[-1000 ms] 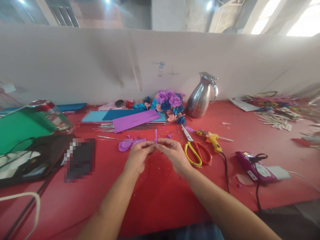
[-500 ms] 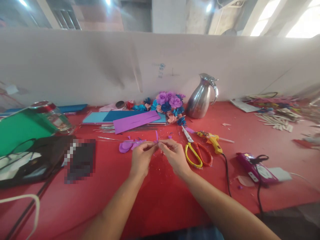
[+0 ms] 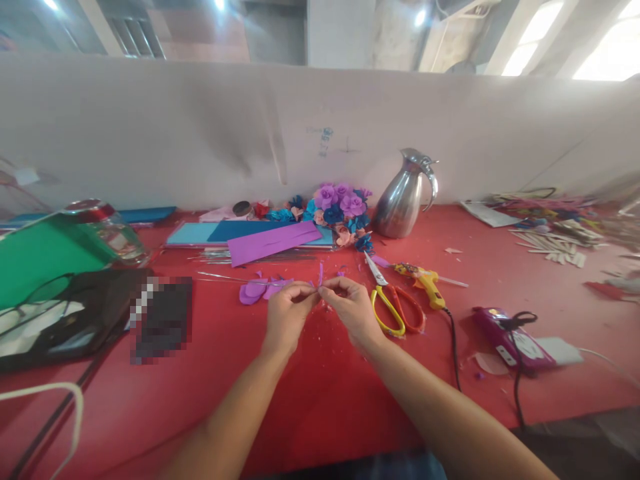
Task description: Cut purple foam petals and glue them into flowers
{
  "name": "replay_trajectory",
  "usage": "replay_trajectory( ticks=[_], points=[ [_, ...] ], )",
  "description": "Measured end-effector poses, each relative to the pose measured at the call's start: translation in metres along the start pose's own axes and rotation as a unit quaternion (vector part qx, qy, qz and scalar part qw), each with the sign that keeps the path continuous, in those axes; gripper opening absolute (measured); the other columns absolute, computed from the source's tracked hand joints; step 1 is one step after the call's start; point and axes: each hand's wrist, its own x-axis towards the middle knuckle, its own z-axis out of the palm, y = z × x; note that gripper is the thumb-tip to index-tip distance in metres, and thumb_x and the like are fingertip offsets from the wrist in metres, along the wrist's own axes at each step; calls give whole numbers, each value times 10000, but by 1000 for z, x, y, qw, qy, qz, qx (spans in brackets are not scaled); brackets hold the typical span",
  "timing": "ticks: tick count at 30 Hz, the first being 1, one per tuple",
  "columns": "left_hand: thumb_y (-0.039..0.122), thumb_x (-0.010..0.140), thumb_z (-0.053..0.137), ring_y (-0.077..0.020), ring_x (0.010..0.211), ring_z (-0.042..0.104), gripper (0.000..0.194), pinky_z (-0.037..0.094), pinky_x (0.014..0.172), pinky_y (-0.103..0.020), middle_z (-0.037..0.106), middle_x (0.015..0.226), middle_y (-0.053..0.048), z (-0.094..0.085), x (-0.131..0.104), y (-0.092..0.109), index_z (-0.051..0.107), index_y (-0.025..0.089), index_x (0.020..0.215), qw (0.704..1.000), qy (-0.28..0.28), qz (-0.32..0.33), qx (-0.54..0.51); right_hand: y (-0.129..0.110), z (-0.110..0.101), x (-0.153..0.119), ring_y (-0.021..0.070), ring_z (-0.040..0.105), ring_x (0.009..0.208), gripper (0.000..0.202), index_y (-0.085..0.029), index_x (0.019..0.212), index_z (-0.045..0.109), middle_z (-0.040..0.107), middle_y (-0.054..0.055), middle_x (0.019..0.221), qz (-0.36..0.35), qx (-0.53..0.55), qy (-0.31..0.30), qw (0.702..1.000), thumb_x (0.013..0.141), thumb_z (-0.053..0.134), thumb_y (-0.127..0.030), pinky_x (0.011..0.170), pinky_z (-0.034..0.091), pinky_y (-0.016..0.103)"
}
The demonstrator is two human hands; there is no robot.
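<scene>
Strip of purple paper (image 3: 321, 273) points away from the person, its near end between the fingertips, over the middle of the red table (image 3: 300, 413). Left hand (image 3: 285, 317): thumb and forefinger closed in a pinch at the strip's near end; thin wires (image 3: 233, 278) run out leftward, apparently from the same grip, though the contact is hidden. Right hand (image 3: 353, 310): thumb and forefinger likewise pinched at the strip, tips very near those of the left; whether the remaining fingers hold anything cannot be told. Purple petals (image 3: 253, 291) lie just left of the left hand; scissors (image 3: 382, 285) lie right of the right hand, glue gun (image 3: 425, 281) beside them. Risks, as judged: the strip looks thin and narrow, so a hard pull of one hand against the other could tear or crease it; a loose left pinch, if it does hold the wires, could let them turn or slide and leave the paper crooked. The wire ends reach out near the petals, so a swing of the left wrist could drag some out of place. A careless sweep rightward could knock the scissors, since they lie close by, and a snag on the black cord (image 3: 453, 347) could tug the glue gun round; whether it is hot cannot be seen
</scene>
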Motion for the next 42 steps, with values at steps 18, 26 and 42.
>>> replay_trajectory(
  ticks=[18, 26, 42],
  points=[
    [329, 682, 685, -166, 706, 552, 130, 405, 672, -264, 629, 717, -18, -2, -2, 1, 707, 207, 644, 994, 7, 66, 88, 1, -3, 1, 154, 555, 660, 155, -184, 716, 648, 639, 15, 695, -28, -52, -6, 998, 703, 634, -337, 626, 412, 269],
    [292, 627, 741, -150, 733, 554, 106, 404, 709, -263, 633, 711, -2, 0, -1, 4, 706, 192, 640, 998, -12, -51, -18, -13, -9, 4, 155, 573, 735, 176, -193, 788, 699, 684, 15, 777, 32, 15, 0, 999, 649, 632, -278, 693, 422, 271],
    [240, 590, 776, -125, 662, 552, 118, 411, 708, -263, 635, 640, 12, -1, -2, 5, 675, 178, 588, 988, -80, -99, -91, -23, -15, 8, 125, 540, 631, 112, -175, 662, 690, 655, -4, 653, 46, 33, -62, 996, 614, 685, -276, 658, 404, 268]
  ],
)
